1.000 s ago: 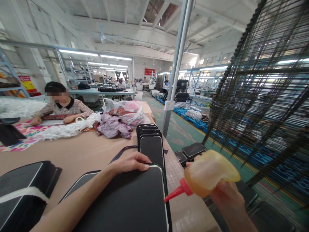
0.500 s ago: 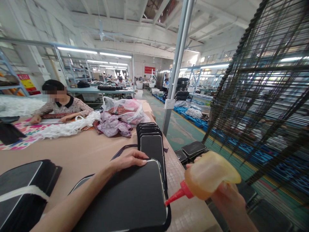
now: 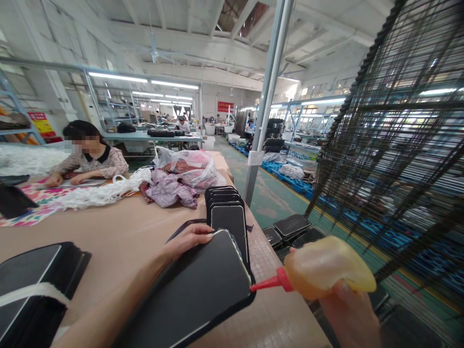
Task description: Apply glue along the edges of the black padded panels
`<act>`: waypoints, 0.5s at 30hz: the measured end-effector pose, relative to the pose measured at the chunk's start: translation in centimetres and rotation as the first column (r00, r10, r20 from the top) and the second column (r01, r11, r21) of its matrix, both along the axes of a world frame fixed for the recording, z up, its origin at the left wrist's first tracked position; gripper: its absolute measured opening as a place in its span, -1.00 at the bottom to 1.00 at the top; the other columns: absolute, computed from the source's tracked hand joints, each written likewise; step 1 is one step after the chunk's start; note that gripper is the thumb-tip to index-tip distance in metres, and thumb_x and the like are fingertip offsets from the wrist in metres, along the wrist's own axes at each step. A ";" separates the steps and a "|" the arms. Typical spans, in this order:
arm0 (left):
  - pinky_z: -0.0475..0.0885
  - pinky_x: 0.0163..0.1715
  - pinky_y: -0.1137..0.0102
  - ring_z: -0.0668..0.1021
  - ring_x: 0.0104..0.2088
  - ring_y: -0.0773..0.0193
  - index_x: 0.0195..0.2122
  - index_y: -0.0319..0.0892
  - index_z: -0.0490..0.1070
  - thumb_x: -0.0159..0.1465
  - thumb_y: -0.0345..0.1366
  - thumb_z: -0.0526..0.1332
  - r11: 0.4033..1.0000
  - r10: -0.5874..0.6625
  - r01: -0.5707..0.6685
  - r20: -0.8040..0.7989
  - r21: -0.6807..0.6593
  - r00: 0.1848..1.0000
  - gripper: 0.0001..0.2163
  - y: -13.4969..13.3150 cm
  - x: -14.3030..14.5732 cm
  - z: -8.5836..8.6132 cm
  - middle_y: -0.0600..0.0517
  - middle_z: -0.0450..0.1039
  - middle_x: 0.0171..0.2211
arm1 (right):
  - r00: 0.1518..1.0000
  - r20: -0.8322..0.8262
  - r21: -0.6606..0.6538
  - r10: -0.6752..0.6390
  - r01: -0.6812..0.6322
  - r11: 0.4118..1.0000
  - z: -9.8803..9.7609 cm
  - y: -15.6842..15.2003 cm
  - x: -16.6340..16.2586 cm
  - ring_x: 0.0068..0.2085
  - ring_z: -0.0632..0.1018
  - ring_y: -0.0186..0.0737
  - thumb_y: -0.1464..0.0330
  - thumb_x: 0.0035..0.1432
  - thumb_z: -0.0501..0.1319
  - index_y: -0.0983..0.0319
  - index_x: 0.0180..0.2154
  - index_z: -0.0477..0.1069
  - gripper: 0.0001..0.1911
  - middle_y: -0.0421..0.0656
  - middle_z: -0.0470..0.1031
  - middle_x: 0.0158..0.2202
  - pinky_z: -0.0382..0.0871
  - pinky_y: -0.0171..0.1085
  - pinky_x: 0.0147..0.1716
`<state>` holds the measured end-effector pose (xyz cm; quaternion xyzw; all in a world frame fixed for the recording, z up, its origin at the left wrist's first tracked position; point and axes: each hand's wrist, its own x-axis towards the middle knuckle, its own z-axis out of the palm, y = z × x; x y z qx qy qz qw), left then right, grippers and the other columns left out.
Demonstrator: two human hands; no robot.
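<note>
A black panel (image 3: 195,285) with rounded corners and a pale line along its rim lies turned at an angle before me. My left hand (image 3: 194,237) grips its far left edge, fingers together on top; the thumb is hidden. In my right hand (image 3: 348,302) is a squeeze bottle (image 3: 326,266) of amber liquid, likely glue, lying on its side. Its red nozzle (image 3: 270,281) points left, and the tip is at the panel's right corner, on or just beside the pale line. Beyond the panel, several similar black panels (image 3: 228,217) lie overlapped in a row.
A strapped stack of black panels (image 3: 29,285) stands at the left of the brown tabletop (image 3: 152,217). Bagged fabric (image 3: 188,169) and a seated co-worker (image 3: 90,154) are across the table. A metal post (image 3: 263,106) rises at the right edge, with a wire rack (image 3: 395,130) beyond.
The panel has turned counterclockwise under my left hand, which shifted slightly left. My right hand and the bottle moved a little right, the nozzle tip staying at the panel's right edge, nearer the corner.
</note>
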<state>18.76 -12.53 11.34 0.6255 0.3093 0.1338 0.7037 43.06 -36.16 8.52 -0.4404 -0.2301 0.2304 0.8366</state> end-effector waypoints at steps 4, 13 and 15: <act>0.35 -0.40 0.44 0.53 -0.39 0.23 -0.20 -0.23 0.51 0.02 -0.15 0.34 0.996 0.080 -0.077 0.060 -0.038 0.995 -0.65 0.5 0.2 -1.2 -0.02 0.56 -0.34 | 1.000 0.004 0.010 -0.019 0.018 1.000 0.1 0.2 0.1 -0.24 0.57 0.06 0.21 -0.19 0.43 0.18 -0.01 0.39 -0.36 -0.01 0.54 -0.18 0.49 -0.09 -0.21; 0.35 -0.45 0.47 0.51 -0.45 0.31 -0.23 -0.22 0.45 0.06 -0.17 0.34 0.972 0.199 -0.175 0.152 -0.158 0.968 -0.70 0.5 0.7 -3.0 0.02 0.51 -0.40 | 0.989 0.009 0.127 -0.147 0.145 0.981 0.3 1.5 0.1 -0.18 0.54 -0.03 0.32 -0.17 0.44 0.18 -0.11 0.46 -0.50 -0.09 0.53 -0.16 0.48 -0.19 -0.27; 0.34 -0.45 0.48 0.50 -0.46 0.33 -0.25 -0.22 0.44 0.06 -0.17 0.34 0.969 0.210 -0.183 0.163 -0.168 0.964 -0.71 0.4 0.7 -3.2 0.03 0.50 -0.41 | 0.981 -0.020 0.138 -0.192 0.193 0.972 0.9 1.9 -0.4 -0.24 0.54 -0.14 0.32 -0.20 0.45 0.17 -0.15 0.48 -0.53 -0.15 0.53 -0.20 0.46 -0.26 -0.27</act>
